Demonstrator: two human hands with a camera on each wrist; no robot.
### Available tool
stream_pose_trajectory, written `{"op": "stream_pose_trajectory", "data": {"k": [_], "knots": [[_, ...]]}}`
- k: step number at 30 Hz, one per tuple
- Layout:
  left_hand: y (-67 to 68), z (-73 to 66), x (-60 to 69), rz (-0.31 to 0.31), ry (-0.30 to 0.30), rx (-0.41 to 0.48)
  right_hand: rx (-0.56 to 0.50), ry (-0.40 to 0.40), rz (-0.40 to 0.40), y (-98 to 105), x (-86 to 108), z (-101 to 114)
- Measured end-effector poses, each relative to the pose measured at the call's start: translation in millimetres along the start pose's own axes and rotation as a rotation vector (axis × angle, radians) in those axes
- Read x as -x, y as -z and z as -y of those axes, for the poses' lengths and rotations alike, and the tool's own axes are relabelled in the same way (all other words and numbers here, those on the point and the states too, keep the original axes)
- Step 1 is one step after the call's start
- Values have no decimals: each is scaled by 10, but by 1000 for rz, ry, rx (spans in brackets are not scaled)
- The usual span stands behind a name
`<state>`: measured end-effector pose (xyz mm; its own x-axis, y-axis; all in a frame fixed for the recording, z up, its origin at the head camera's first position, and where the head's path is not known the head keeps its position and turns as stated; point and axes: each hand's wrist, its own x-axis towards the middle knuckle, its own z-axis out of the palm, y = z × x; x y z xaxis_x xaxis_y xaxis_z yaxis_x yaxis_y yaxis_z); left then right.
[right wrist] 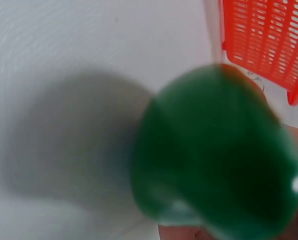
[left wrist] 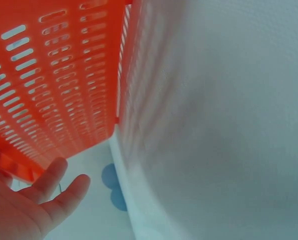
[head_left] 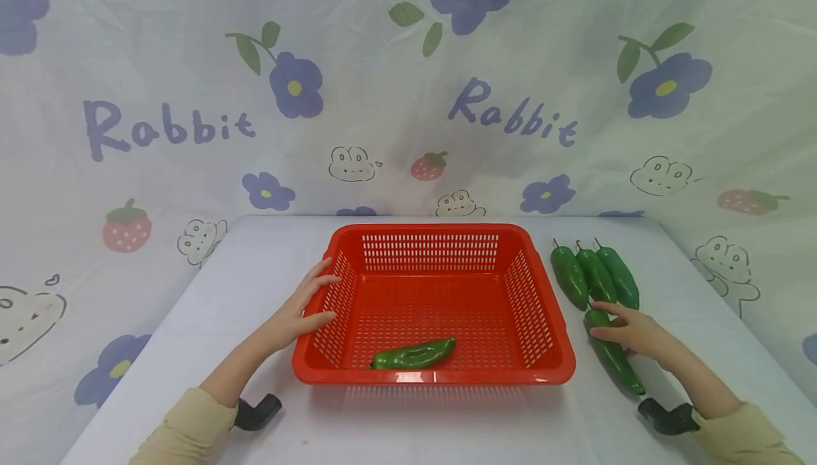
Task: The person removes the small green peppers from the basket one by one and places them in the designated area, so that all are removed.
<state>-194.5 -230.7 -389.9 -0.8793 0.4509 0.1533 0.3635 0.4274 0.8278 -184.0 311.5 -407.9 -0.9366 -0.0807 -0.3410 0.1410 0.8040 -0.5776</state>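
A red plastic basket (head_left: 434,376) with slotted walls stands in the middle of the table. My left hand (head_left: 300,312) rests on its left rim with the fingers spread; in the left wrist view those fingers reach past the slotted wall (left wrist: 64,90). One long green pepper (head_left: 413,355) lies inside, near the basket's front wall. Right of the basket, my right hand (head_left: 638,334) grips another long green pepper (head_left: 615,362) between thumb and fingers near its stem end. That pepper (right wrist: 214,155) fills much of the right wrist view, blurred, and hides most of the hand.
Three more green peppers (head_left: 596,273) lie side by side beyond my right hand, beside the basket's right wall. White cloth covers the table (head_left: 434,429). A patterned curtain (head_left: 396,96) hangs behind it and along both sides.
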Motion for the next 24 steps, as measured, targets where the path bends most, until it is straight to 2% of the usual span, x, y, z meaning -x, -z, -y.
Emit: {"op": "stream_pose_trajectory", "data": {"k": [17,24], "knots": [[-6,4,-3,1,-1,22,21,28,-33,21,-26,-11],[-8,7,-5,1,2,29,58,54,-51,95,14,0]]}}
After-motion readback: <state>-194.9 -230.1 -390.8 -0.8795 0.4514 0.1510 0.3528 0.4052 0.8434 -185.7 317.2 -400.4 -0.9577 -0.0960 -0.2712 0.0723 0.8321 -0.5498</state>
